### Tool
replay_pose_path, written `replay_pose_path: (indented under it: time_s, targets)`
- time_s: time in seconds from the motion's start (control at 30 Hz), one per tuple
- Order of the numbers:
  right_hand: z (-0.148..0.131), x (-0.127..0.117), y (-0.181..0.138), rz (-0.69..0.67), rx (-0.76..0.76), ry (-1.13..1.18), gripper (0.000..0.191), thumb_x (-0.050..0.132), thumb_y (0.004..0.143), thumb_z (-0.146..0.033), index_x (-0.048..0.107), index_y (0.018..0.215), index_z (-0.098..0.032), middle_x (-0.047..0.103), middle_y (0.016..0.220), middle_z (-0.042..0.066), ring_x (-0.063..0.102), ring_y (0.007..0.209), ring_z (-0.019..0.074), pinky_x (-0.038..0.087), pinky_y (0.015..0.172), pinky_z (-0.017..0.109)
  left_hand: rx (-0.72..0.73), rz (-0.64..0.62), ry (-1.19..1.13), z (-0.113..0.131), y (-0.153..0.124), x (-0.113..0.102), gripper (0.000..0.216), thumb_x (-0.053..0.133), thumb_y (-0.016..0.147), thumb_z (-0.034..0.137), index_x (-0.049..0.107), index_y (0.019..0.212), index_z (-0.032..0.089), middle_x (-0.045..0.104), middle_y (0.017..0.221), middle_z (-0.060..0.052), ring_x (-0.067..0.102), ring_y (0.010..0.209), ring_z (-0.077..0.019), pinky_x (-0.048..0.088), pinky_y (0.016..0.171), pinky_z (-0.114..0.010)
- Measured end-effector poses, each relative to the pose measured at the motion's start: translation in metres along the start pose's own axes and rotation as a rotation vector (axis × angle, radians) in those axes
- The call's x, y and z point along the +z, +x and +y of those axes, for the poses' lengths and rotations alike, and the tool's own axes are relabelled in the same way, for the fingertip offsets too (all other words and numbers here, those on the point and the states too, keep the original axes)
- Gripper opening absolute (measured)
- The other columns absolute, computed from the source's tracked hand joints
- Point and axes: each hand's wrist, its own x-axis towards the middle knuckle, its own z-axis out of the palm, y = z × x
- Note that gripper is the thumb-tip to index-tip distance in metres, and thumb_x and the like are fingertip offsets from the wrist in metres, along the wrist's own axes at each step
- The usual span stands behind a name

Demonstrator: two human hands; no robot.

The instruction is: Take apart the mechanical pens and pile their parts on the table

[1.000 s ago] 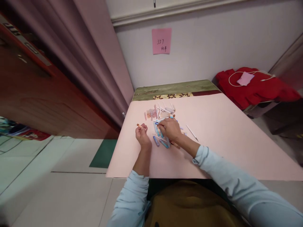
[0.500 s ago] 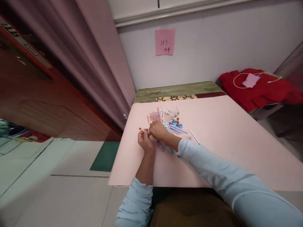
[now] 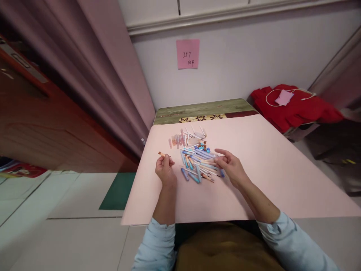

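My left hand [image 3: 166, 171] is closed around a slim tan pen part with a brown end [image 3: 161, 154], which sticks out to the left above the fingers. Over the right side of the pile, my right hand [image 3: 231, 167] has its thumb and forefinger apart and nothing visible between them. Between the hands lie blue and tan pen barrels [image 3: 199, 175] mixed with thin white refills [image 3: 184, 171]. Small brown and blue caps [image 3: 203, 146] sit behind them. Farther back left is a row of clear pinkish pieces [image 3: 177, 140], next to more white refills [image 3: 188, 134].
Pale pink paper [image 3: 270, 169] covers most of the table, with a green wood-pattern strip [image 3: 197, 108] at its far edge. A red cloth [image 3: 296, 109] with a white cable lies to the right. A pink note [image 3: 188, 54] is on the wall. A curtain [image 3: 113, 67] hangs at left.
My right hand has moved away from my left hand to the right, and its fingers have opened above the pile. My left hand still holds the tan pen part. The view has shifted slightly.
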Motion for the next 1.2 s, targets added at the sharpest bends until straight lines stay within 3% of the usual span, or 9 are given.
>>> replay_pose_path:
  time_s: [0.1, 0.23, 0.37, 0.43, 0.5, 0.73, 0.97, 1.2]
  targets:
    - [-0.009, -0.022, -0.015, 0.062, -0.006, 0.044, 0.046, 0.074, 0.073, -0.043, 0.067, 0.109, -0.016, 0.058, 0.062, -0.003, 0.054, 0.059, 0.0120, 0.045, 0.058, 0.025, -0.099, -0.098, -0.035, 0.017, -0.031, 0.016, 0.033, 0.079, 0.068, 0.031, 0.061, 0.089, 0.014, 0.061, 0.074, 0.001, 0.054, 0.057, -0.0061, 0.044, 0.060, -0.022]
    - [-0.028, -0.024, -0.030, 0.086, -0.004, 0.133, 0.035, 0.074, 0.075, -0.042, 0.066, 0.097, -0.016, 0.070, 0.080, 0.005, 0.063, 0.069, 0.0137, 0.049, 0.062, 0.025, -0.300, -0.308, -0.140, 0.036, -0.087, 0.041, 0.025, 0.077, 0.071, 0.023, 0.064, 0.090, 0.013, 0.063, 0.073, 0.000, 0.057, 0.058, -0.0062, 0.048, 0.059, -0.019]
    - [-0.043, -0.021, -0.050, 0.058, -0.074, 0.161, 0.032, 0.071, 0.080, -0.043, 0.065, 0.098, -0.017, 0.073, 0.086, 0.007, 0.068, 0.073, 0.0152, 0.055, 0.068, 0.028, -0.648, -0.238, -0.252, 0.048, -0.127, 0.059, 0.010, 0.071, 0.075, 0.008, 0.064, 0.081, 0.011, 0.070, 0.079, -0.004, 0.065, 0.066, -0.0084, 0.055, 0.068, -0.021]
    - [-0.048, -0.023, -0.061, 0.054, -0.126, 0.139, 0.030, 0.069, 0.083, -0.042, 0.063, 0.101, -0.018, 0.073, 0.085, 0.006, 0.068, 0.073, 0.0150, 0.056, 0.070, 0.029, -0.754, -0.179, -0.308, 0.052, -0.138, 0.065, 0.007, 0.066, 0.078, 0.004, 0.063, 0.078, 0.011, 0.070, 0.076, -0.005, 0.067, 0.068, -0.0095, 0.057, 0.072, -0.022]
    - [-0.051, -0.027, -0.069, 0.068, -0.166, 0.128, 0.030, 0.068, 0.085, -0.040, 0.060, 0.104, -0.019, 0.074, 0.086, 0.005, 0.069, 0.074, 0.0148, 0.057, 0.072, 0.030, -0.788, -0.175, -0.345, 0.054, -0.146, 0.069, 0.008, 0.063, 0.081, 0.003, 0.063, 0.078, 0.011, 0.071, 0.076, -0.005, 0.068, 0.068, -0.0096, 0.058, 0.072, -0.022]
    - [-0.055, -0.045, -0.082, 0.115, -0.236, 0.101, 0.021, 0.069, 0.085, -0.037, 0.061, 0.092, -0.019, 0.073, 0.078, 0.003, 0.069, 0.070, 0.0156, 0.057, 0.068, 0.030, -0.796, -0.377, -0.346, 0.047, -0.174, 0.079, 0.012, 0.074, 0.076, 0.014, 0.065, 0.084, 0.013, 0.071, 0.080, -0.002, 0.067, 0.064, -0.0101, 0.058, 0.065, -0.023]
    - [-0.052, -0.059, -0.086, 0.260, -0.475, -0.253, 0.010, 0.069, 0.085, -0.029, 0.069, 0.088, -0.020, 0.073, 0.086, 0.003, 0.066, 0.076, 0.0144, 0.054, 0.071, 0.027, -0.863, -0.405, -0.308, 0.040, -0.191, 0.086, 0.021, 0.081, 0.069, 0.017, 0.065, 0.082, 0.013, 0.070, 0.076, -0.001, 0.059, 0.056, -0.0066, 0.051, 0.054, -0.018]
    - [-0.046, -0.060, -0.088, 0.244, -0.798, -0.554, 0.006, 0.067, 0.086, -0.016, 0.068, 0.091, -0.020, 0.073, 0.085, 0.001, 0.067, 0.080, 0.0133, 0.053, 0.075, 0.026, -0.922, -0.333, -0.301, 0.029, -0.196, 0.080, 0.021, 0.080, 0.068, 0.014, 0.064, 0.081, 0.013, 0.068, 0.071, 0.000, 0.058, 0.054, -0.0066, 0.049, 0.053, -0.017]
